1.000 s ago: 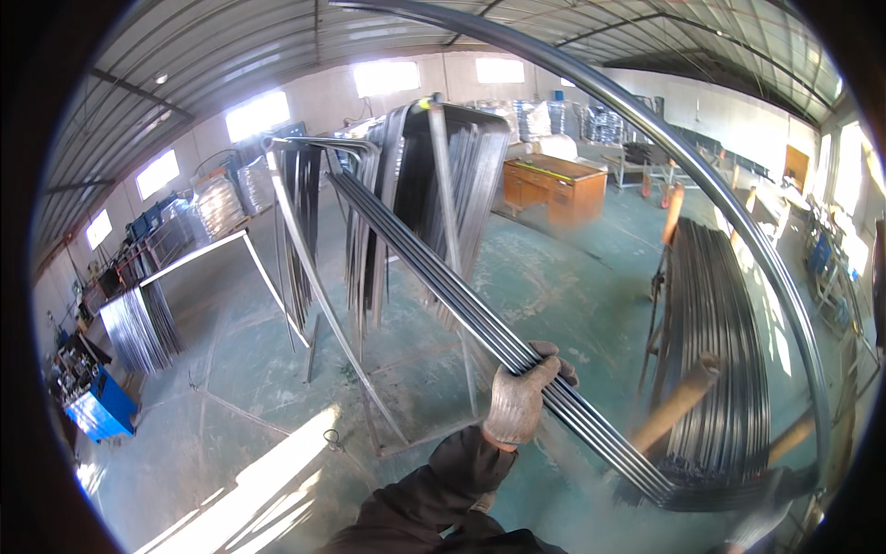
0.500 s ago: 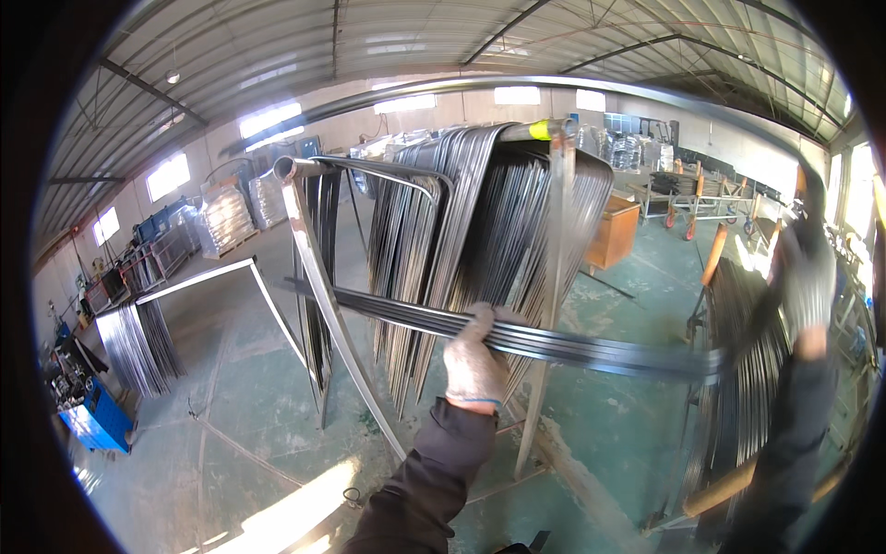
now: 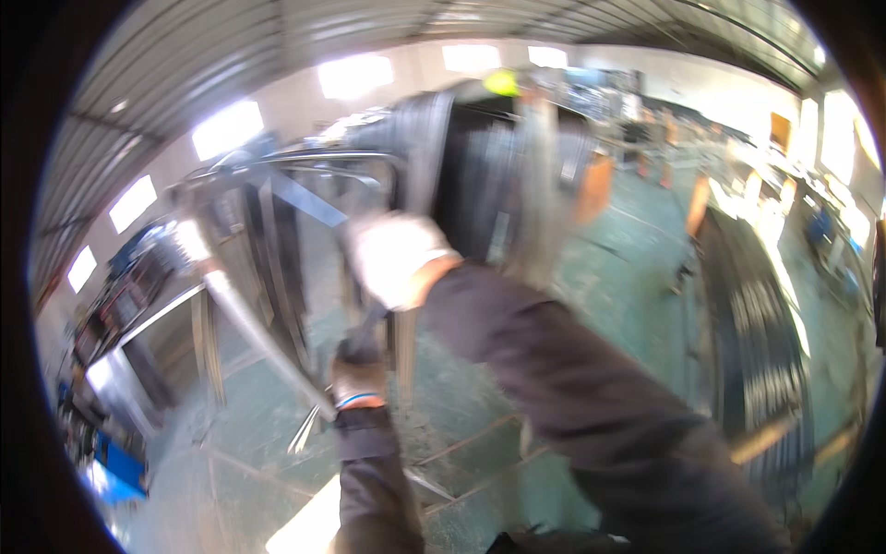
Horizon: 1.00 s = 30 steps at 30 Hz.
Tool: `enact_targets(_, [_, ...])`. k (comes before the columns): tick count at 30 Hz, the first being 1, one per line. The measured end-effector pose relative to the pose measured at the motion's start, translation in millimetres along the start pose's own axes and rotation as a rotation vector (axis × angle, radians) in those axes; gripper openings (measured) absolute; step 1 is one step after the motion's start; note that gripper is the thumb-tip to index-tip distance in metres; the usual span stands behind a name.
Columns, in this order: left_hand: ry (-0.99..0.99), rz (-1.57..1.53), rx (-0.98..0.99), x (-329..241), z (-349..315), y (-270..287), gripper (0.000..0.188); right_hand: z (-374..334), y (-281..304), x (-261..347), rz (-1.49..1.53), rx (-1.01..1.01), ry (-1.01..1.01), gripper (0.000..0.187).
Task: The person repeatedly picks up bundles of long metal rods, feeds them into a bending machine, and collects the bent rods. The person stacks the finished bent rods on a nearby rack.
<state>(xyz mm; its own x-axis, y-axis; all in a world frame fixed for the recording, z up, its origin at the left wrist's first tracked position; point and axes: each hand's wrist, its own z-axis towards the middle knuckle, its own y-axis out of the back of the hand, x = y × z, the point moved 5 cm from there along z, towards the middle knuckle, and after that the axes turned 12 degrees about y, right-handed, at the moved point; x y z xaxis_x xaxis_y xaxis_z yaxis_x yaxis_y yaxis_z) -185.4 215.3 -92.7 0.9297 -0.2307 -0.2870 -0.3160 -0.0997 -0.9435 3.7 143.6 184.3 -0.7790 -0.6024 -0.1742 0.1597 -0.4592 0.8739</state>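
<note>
Much of the picture is smeared by motion. My right hand (image 3: 397, 258), in a pale glove, reaches across to the left, closed at the end of a grey strip of the bent metal tubes (image 3: 312, 200). Below it, my left hand (image 3: 360, 374) is gloved and in shadow, closed around the lower run of the same tubes. Pale tube ends stick out beneath it beside the rack post. The rest of the bundle is hidden by my hands and blur. Behind stands a metal rack (image 3: 249, 319) with a slanted post, where dark bent tubes (image 3: 480, 175) hang close together.
On the right, another rack carries hanging dark tubes (image 3: 752, 323) above a wooden roller (image 3: 766, 441). An orange bin (image 3: 595, 189) stands behind the middle rack. More tubes (image 3: 129, 379) hang at the far left, near a blue box (image 3: 118, 471) on the green floor (image 3: 480, 471).
My right hand has swung from the far right to the middle, carrying the tubes left. My left hand has moved left and slightly down. The view has shifted.
</note>
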Motion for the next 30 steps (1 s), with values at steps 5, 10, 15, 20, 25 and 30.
enact_targets(5, [0.062,0.245,0.317,19,-29,12,0.037,-80,-44,-3,-0.032,-0.315,-0.220,0.081])
enact_targets(10, [0.046,0.097,0.204,96,-39,52,0.039,-370,-87,-9,0.304,-0.225,-0.298,0.074])
enact_targets(15, [0.688,0.504,0.173,345,-114,94,0.032,-722,-67,4,0.267,-0.117,-1.237,0.050])
enact_targets(20, [0.679,0.996,0.288,588,-234,-9,0.027,-1042,1,39,-0.332,-0.310,-1.730,0.063])
enact_targets(25, [0.572,1.302,0.604,776,-320,-149,0.020,-1268,42,27,-0.350,0.103,-2.144,0.089])
enact_targets(30, [0.422,1.371,0.872,923,-376,-188,0.015,-1351,75,-35,-0.242,0.238,-2.129,0.127])
